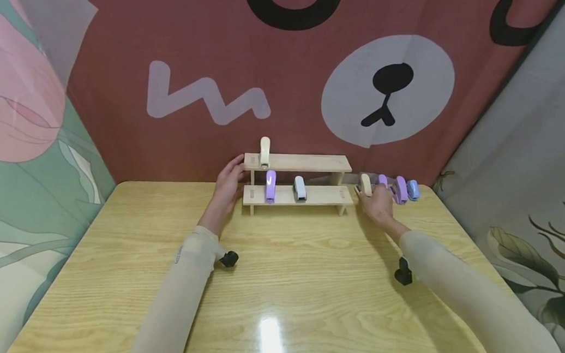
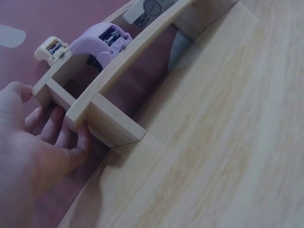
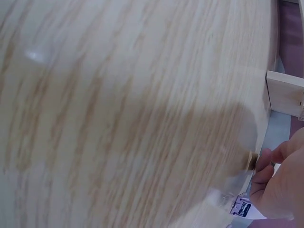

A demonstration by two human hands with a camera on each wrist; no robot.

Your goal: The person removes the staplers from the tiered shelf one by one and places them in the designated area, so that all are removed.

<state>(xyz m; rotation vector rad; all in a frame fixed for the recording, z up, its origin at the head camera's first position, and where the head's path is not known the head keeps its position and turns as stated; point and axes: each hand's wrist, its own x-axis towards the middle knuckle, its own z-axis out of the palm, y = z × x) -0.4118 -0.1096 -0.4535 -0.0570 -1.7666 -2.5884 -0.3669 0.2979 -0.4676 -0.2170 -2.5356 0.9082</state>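
Observation:
A two-tier wooden stand (image 1: pixel 311 162) stands at the table's back edge. My left hand (image 1: pixel 229 185) holds its left end, thumb at the upper tier's corner and curled fingers by the lower tier in the left wrist view. On the upper tier is a cream stapler (image 1: pixel 265 152); the lower tier carries a purple stapler (image 1: pixel 270 186) and a grey-white stapler (image 1: pixel 300 189). To the right of the stand, my right hand (image 1: pixel 379 202) grips another cream stapler (image 1: pixel 365 185) with curled fingers, mostly hidden by the hand in the right wrist view.
Beside my right hand stand more staplers: a purple one (image 1: pixel 400 190), a blue one (image 1: pixel 413 190) and a partly hidden purple one (image 1: pixel 383 180). A patterned curtain (image 1: pixel 296 88) hangs close behind the wooden table (image 1: pixel 289 274).

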